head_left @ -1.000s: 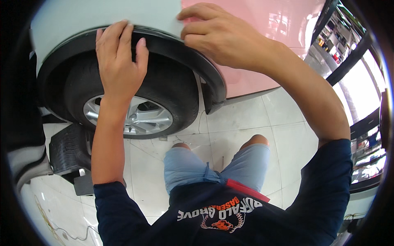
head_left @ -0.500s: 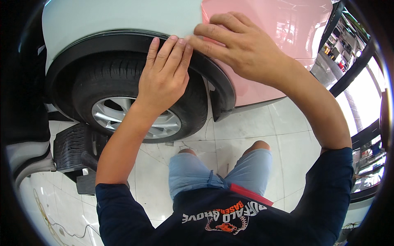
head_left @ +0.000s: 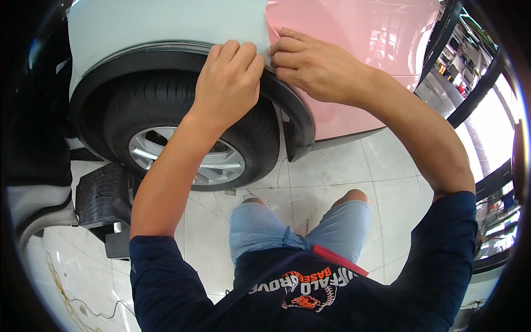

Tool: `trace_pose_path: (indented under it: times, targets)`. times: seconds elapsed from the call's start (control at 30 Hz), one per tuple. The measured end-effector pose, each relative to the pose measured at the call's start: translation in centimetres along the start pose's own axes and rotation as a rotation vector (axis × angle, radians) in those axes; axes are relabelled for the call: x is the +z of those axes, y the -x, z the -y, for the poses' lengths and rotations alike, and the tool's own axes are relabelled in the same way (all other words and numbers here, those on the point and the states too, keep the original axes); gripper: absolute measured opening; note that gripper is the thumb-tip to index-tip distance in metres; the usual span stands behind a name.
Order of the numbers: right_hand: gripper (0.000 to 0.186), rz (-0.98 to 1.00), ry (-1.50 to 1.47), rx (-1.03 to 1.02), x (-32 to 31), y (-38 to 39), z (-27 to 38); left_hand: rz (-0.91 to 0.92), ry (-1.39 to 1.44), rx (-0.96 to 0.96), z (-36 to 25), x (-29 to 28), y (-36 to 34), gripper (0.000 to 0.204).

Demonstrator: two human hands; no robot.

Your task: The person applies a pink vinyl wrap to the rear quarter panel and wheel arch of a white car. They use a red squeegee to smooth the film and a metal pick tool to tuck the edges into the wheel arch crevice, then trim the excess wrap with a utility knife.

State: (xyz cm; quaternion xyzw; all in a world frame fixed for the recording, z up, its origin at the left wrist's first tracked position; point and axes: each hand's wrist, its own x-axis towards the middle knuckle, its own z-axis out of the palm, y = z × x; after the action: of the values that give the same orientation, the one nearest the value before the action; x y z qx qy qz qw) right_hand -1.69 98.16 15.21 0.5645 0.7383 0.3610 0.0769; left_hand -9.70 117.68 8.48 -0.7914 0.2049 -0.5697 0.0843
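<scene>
A car's fender is pale mint on the left and covered by glossy pink film on the right. The film's left edge looks slightly lifted. My left hand has its fingers curled closed at the upper edge of the black wheel arch trim; anything in its fingertips is hidden. Close on its right, my right hand has bent fingers closed at the film's lower left edge, by the top of the trim. The fingertips of both hands are a short gap apart.
Below the arch sit a black tire and its silver wheel. A black ribbed block stands on the tiled floor at left. A thin cable lies lower left. Dark posts rise at right.
My left hand's fingers, flat and stretched before, have curled in at the trim. My right hand has dropped slightly and its spread fingers have closed at the film's edge. The view has shifted a little.
</scene>
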Motion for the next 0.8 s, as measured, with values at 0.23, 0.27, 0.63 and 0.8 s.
trace_pose_path:
  times: [0.23, 0.27, 0.63, 0.8]
  targets:
    - [0.011, -0.052, -0.019, 0.006, -0.5, 1.0, -0.3, 0.084, 0.053, -0.025, -0.4, -0.6, 0.5, 0.021]
    - [0.011, -0.088, -0.008, -0.012, -0.1, 1.2, -0.4, 0.082, 0.048, -0.021, -0.4, -0.5, 0.6, 0.02]
    - [0.014, -0.066, -0.012, -0.003, 0.5, 1.1, -0.5, 0.093, 0.082, -0.092, -0.4, -0.3, 0.3, 0.015]
    - [0.014, -0.263, -0.114, 0.15, 0.8, 2.4, 0.2, -0.005, 0.171, -0.115, -1.4, -0.6, 0.9, 0.021]
